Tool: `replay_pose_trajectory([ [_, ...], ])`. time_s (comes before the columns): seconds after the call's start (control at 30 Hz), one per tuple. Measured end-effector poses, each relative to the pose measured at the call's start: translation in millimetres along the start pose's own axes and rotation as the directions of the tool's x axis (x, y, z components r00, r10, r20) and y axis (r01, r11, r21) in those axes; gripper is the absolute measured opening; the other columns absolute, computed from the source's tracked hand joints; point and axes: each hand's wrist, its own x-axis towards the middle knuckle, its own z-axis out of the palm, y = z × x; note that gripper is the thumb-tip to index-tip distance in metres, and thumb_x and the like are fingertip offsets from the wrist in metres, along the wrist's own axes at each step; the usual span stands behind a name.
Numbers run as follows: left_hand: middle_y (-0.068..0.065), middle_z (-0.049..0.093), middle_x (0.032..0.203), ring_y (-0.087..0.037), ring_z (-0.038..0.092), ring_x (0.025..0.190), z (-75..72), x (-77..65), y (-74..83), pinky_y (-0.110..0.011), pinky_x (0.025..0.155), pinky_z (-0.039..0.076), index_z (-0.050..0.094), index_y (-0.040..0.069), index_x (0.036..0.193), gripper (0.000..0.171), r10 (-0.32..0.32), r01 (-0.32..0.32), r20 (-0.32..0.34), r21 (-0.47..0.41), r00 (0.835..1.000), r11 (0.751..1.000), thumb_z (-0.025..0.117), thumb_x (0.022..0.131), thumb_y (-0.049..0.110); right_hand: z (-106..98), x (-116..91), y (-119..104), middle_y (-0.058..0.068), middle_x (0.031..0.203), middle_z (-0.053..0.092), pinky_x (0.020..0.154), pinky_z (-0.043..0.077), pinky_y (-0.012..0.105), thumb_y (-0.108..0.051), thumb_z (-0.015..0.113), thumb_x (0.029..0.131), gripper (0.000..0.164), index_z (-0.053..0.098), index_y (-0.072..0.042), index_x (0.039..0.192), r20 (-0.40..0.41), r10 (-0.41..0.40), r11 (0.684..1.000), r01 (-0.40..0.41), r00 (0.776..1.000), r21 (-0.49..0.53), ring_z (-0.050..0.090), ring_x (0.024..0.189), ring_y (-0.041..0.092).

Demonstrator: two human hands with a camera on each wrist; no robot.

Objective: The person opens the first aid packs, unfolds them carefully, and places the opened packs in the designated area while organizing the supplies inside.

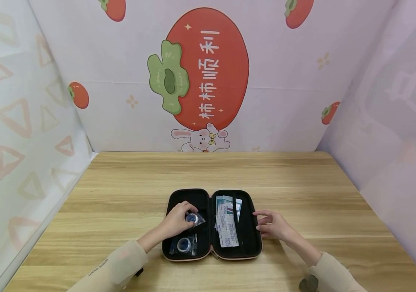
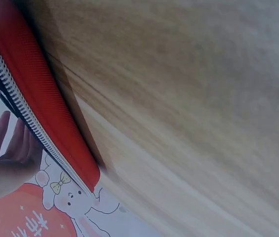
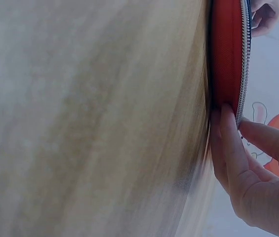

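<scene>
A zip case (image 1: 251, 239), red outside and black inside, lies unfolded flat on the table. My left hand (image 1: 176, 221) reaches over its left half and pinches a clear-wrapped tape roll (image 1: 193, 219) between thumb and fingers. Below it in that half lies a second wrapped tape roll (image 1: 184, 245). Paper-wrapped strips (image 1: 227, 227) and a greenish packet (image 1: 238, 206) sit under a black elastic band in the right half. My right hand (image 1: 272, 225) holds the case's right edge, thumb at the zipper (image 3: 245, 64) and fingers against the red side.
The wooden table (image 1: 208, 170) extends on all sides of the case. A printed backdrop (image 1: 120, 117) rises behind it, with side curtains at left and right. A small black item (image 1: 139, 272) shows beside the left sleeve, and a dark round thing (image 1: 308, 282) near the right sleeve.
</scene>
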Motion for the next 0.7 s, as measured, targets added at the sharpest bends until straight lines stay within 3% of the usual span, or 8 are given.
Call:
replay_pose_trajectory([
  [0.2, -0.004, 0.056, 0.096, -0.020, 0.051, 0.088, -0.4, -3.9, -4.2, -0.036, 0.076, 0.045, 0.064, 0.004, 0.088, 0.020, 0.087, -0.089, 0.040, 0.055, 0.995, 0.994, 0.070, 0.069, 0.006, 0, 0, 0, 0.014, 0.087, 0.060, 0.060, 0.054, 0.033, 0.008, 0.056, 0.079, 0.043, 0.044, 0.011, 0.120, -0.003, 0.004, 1.000, -0.004, 1.000, -0.007, 0.058, 0.068, 0.015],
  [0.47, -0.009, 0.060, 0.103, -0.023, 0.057, 0.095, -3.0, -8.8, -9.8, -0.035, 0.080, 0.048, 0.062, -0.001, 0.098, 0.028, 0.201, -0.211, 0.080, 0.130, 0.976, 0.969, 0.068, 0.071, -0.001, 0, 0, 1, 0.012, 0.087, 0.060, 0.061, 0.054, 0.034, 0.008, 0.056, 0.079, 0.043, 0.044, 0.011, 0.120, 0.002, 0.007, 1.000, -0.007, 1.000, 0.000, 0.058, 0.069, 0.015],
  [0.7, -0.016, 0.060, 0.106, -0.027, 0.056, 0.099, -5.0, -9.3, -11.6, -0.036, 0.082, 0.047, 0.058, -0.005, 0.106, 0.030, 0.215, -0.234, 0.132, 0.156, 0.968, 0.960, 0.063, 0.076, -0.002, 0, 2, 2, 0.011, 0.086, 0.059, 0.061, 0.054, 0.033, 0.008, 0.056, 0.079, 0.044, 0.043, 0.010, 0.121, 0.002, 0.013, 1.000, -0.013, 1.000, 0.007, 0.058, 0.068, 0.015],
])
